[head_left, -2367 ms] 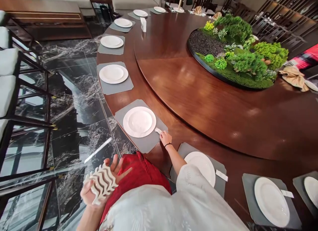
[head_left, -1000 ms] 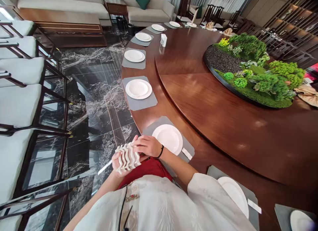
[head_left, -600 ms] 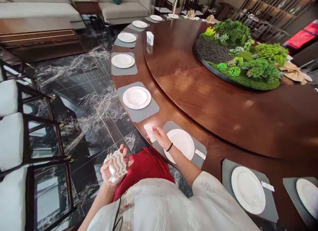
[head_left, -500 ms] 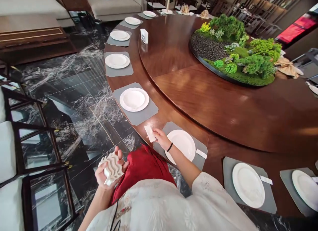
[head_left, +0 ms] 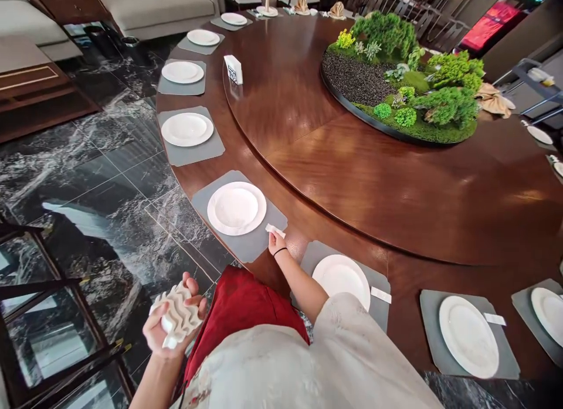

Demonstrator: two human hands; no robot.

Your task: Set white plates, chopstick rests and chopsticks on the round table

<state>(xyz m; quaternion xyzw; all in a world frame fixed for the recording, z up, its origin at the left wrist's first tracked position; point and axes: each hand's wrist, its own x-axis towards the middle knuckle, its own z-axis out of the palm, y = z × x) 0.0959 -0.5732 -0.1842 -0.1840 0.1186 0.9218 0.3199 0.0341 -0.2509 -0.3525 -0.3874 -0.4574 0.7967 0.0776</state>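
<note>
My left hand (head_left: 155,338) is closed around a stack of white, wavy-edged chopstick rests (head_left: 179,316), held low beside the red apron (head_left: 246,306). Between the fingers of my right hand (head_left: 275,243) is a single white chopstick rest (head_left: 275,230). That hand is at the right side of a grey placemat (head_left: 253,248), close to its edge; whether the rest touches the mat I cannot tell. On this mat sit stacked white plates (head_left: 237,208). Behind my right forearm, another placemat bears a white plate (head_left: 341,280) with a chopstick rest (head_left: 380,295) lying to its right.
The round wooden table (head_left: 352,233) has a raised turntable (head_left: 308,163) carrying a miniature garden (head_left: 400,87) and a small white sign (head_left: 233,70). More plate settings follow the rim both ways. Dark-framed chairs (head_left: 57,286) stand at left on marble floor.
My right hand has moved with its chopstick rest from in front of the nearer setting to the right side of the left-hand placemat. The view has shifted leftward along the table.
</note>
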